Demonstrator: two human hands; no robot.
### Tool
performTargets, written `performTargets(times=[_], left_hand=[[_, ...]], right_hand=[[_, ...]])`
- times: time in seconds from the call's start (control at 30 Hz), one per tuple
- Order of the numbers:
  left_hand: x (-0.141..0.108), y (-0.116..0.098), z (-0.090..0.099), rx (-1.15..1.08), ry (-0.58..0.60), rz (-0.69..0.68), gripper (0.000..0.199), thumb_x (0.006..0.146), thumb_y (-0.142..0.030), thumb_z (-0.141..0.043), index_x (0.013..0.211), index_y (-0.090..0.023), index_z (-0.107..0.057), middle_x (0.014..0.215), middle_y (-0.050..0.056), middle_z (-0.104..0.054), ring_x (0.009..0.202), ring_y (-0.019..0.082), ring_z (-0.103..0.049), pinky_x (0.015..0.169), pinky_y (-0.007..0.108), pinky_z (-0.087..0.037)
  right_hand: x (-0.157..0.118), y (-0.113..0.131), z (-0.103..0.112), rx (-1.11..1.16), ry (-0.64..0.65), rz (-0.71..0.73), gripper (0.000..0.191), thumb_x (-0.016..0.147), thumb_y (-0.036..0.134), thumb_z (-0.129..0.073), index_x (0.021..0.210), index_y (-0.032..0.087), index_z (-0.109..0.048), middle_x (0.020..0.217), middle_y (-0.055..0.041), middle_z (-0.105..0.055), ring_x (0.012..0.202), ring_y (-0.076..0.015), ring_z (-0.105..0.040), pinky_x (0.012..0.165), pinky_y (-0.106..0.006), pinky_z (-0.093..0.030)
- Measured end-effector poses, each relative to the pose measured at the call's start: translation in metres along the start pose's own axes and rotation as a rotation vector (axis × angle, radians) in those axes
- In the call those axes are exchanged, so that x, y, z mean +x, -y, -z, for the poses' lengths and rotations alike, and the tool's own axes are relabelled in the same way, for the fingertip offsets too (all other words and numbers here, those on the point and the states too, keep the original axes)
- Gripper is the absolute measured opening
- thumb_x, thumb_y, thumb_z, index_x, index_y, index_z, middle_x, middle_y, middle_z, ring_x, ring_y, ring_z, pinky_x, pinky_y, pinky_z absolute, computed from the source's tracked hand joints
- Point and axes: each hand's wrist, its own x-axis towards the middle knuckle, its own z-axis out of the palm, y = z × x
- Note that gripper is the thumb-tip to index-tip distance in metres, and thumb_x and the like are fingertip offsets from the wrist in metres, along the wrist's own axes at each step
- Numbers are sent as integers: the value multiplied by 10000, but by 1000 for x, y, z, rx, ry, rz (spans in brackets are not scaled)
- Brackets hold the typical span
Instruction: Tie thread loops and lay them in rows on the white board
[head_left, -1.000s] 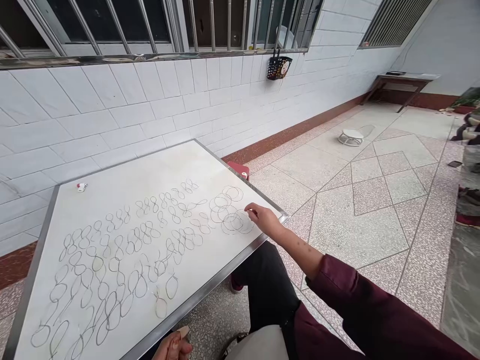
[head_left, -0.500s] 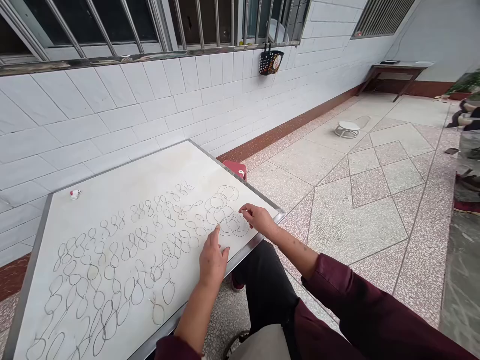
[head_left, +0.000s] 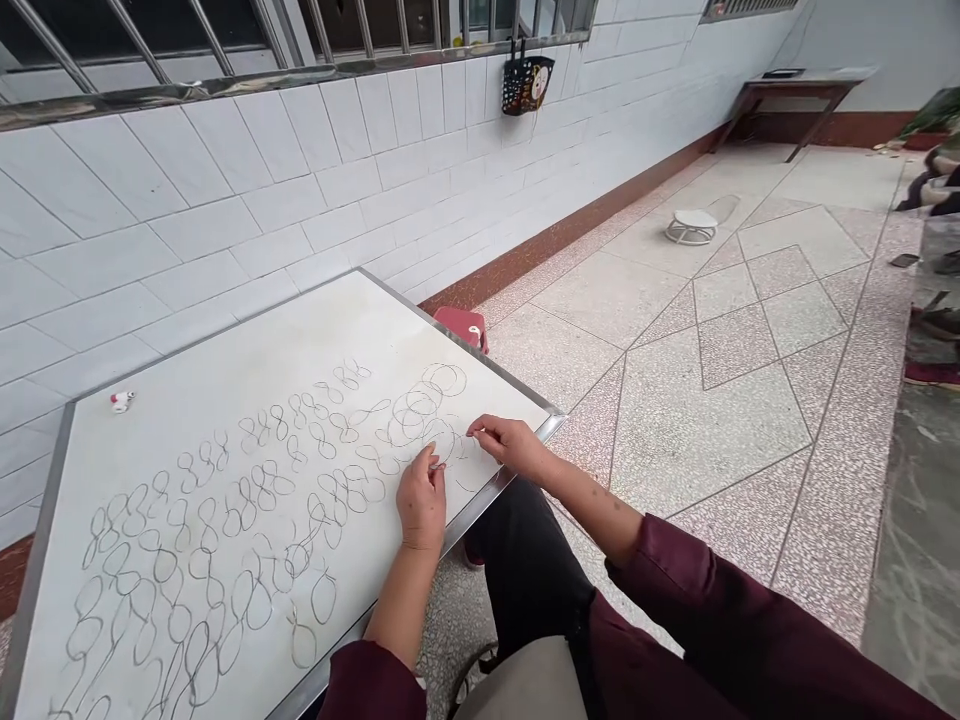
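Note:
Rows of thin dark loops twisted into figure-eights (head_left: 259, 490) cover much of a white metal-edged table (head_left: 300, 330). Rounder overlapping rings (head_left: 416, 412) lie near its right corner. My left hand (head_left: 421, 500) is at the near edge beside these rings, its fingertips drawn together around something too fine to make out. To its right, my right hand (head_left: 510, 442) is over the table corner with thumb and forefinger pinched near a thin strand. Exactly what sits in that pinch is too small to tell.
A small red and white object (head_left: 121, 401) lies at the table's far left. Behind the table's far edge is a red stool (head_left: 461, 325). A black basket (head_left: 527, 84) hangs from the window bars. A low white seat (head_left: 691, 226) stands on the floor.
The view has tilted down and shifted a little. My left hand's fingers have curled in from a more stretched pose. My right hand has moved slightly left, closer to my left.

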Motion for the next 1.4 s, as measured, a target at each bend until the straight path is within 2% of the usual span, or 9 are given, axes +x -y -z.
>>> performTargets(times=[0.2,0.53,0.67,0.8,0.9,1.0,1.13,1.27,1.4], left_hand=[[0,-4,1,0,9,-9,501,835,-44,-506,1312,-189,-553,1068,101,-688,844,215,-635,841,403,-521],[7,-18,19,-231,74,78,549,777,-73,-564,1300,-240,-590,1076,71,-590,765,172,-598,798,370,-527],[-25,-31,40,-448,52,234,393,909,-299,-538,1285,-192,-579,1056,104,-660,857,197,-646,800,374,-536],[-70,-51,67,-688,66,351,492,980,-511,-388,1203,-146,-630,1136,178,-706,1056,263,-667,831,389,-546],[-93,-62,90,-822,32,422,449,918,-537,-533,1136,-174,-682,1142,153,-723,1099,275,-654,902,412,-517],[-109,-66,113,-953,-84,541,396,828,-494,-688,1068,-181,-730,960,101,-746,979,237,-669,895,387,-500],[-130,-63,139,-956,-174,577,381,793,-480,-733,1018,-174,-757,803,63,-707,826,194,-639,772,326,-498],[-152,-56,153,-916,-161,584,388,775,-504,-737,973,-171,-770,776,69,-700,787,198,-623,716,313,-482],[-169,-52,163,-820,-107,585,393,796,-527,-704,984,-187,-768,769,60,-704,756,191,-601,698,301,-465]], right_hand=[[-17,0,-2,209,-145,-39,278,907,410,-488,981,204,-658,546,60,-435,469,-116,-419,492,-236,-369],[-41,23,-17,505,-220,-179,268,869,476,-557,926,214,-550,690,31,-614,433,-105,-530,405,-225,-423],[-56,36,-22,533,-203,-149,256,900,478,-546,875,229,-489,678,28,-630,487,-134,-605,461,-252,-502],[-75,56,-39,611,-136,-125,258,917,489,-543,891,244,-469,699,19,-637,545,-164,-658,515,-298,-562],[-91,73,-53,629,-53,-130,279,910,510,-550,875,249,-458,722,9,-646,571,-179,-684,522,-311,-577],[-105,84,-63,596,38,-105,278,915,514,-538,901,243,-475,718,14,-636,585,-169,-673,508,-286,-556],[-117,91,-67,418,35,58,242,938,442,-529,1076,251,-584,784,-11,-638,647,-154,-621,522,-257,-507],[-124,103,-70,286,3,247,225,948,365,-540,1116,270,-657,927,-48,-668,802,-179,-618,725,-321,-530],[-133,115,-79,293,118,258,278,964,331,-518,1212,277,-631,901,-39,-637,781,-171,-604,696,-306,-521]])
